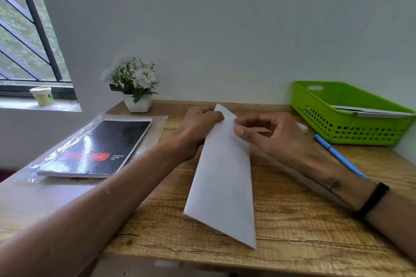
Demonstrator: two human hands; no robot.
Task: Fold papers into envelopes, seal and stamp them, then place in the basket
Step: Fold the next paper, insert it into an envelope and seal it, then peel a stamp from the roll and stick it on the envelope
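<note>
Paper (222,177) lay folded on the desk (292,209) in front of us, a long white strip that tapered to a point at its far end. We took the paper as our landmark. Its long axis ran from the near edge of the desk away toward the wall, leaning slightly left as it went.

Our left hand (198,123) sat at the paper's far tip, on its left side, fingers curled and pinching the edge there. Our right hand (267,132) was just to the right of the same tip, thumb and forefinger closed in a pinch on the right edge, the other fingers loosely bent. Both grips worked the same far corner, neither one nearer than the other; the wide near end lay free and unheld.

We judged the folding unfinished: the next crease would have to come at that tip, pressed along or across the long axis.

Basket (346,128), green, stood well to the right of the paper's far end, with something pale already inside. A blue pen (337,155) lay between paper and basket. A notepad (99,148) rested to the paper's left.
</note>
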